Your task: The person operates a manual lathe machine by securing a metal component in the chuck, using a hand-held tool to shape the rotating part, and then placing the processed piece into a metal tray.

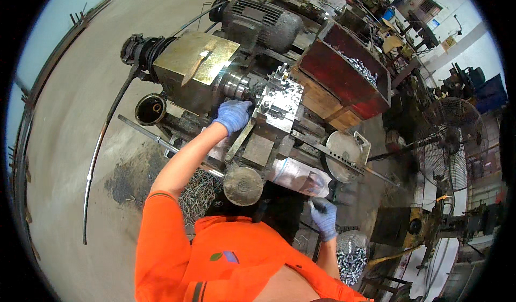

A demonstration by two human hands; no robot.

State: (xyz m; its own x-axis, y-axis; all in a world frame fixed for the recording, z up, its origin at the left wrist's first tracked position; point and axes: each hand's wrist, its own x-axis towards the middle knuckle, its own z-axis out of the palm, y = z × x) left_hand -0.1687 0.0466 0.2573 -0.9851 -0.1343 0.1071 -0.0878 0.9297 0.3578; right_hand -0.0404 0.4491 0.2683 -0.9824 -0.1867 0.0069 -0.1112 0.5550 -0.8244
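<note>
My left hand (234, 116), in a blue glove, reaches to the spindle chuck (235, 86) of a small lathe. Its fingers are closed at the chuck's right side; whatever they may hold is hidden. Just right of it stands the tool post block (279, 104), strewn with metal chips, and a flat lever (241, 139) slants below. Low on the right, my right hand (323, 217) wears a blue glove with dark, stained fingertips. Its fingers are curled in, near the end of a pale printed sheet (302, 177); I cannot make out anything in them.
Behind the lathe are an electric motor (260, 23) and a red bin (349, 68) of small metal parts. A bag of metal parts (352, 259) stands by my right forearm. A round handwheel (243, 186) juts toward me; metal shavings (199, 197) lie on the floor. A fan (451, 141) stands right.
</note>
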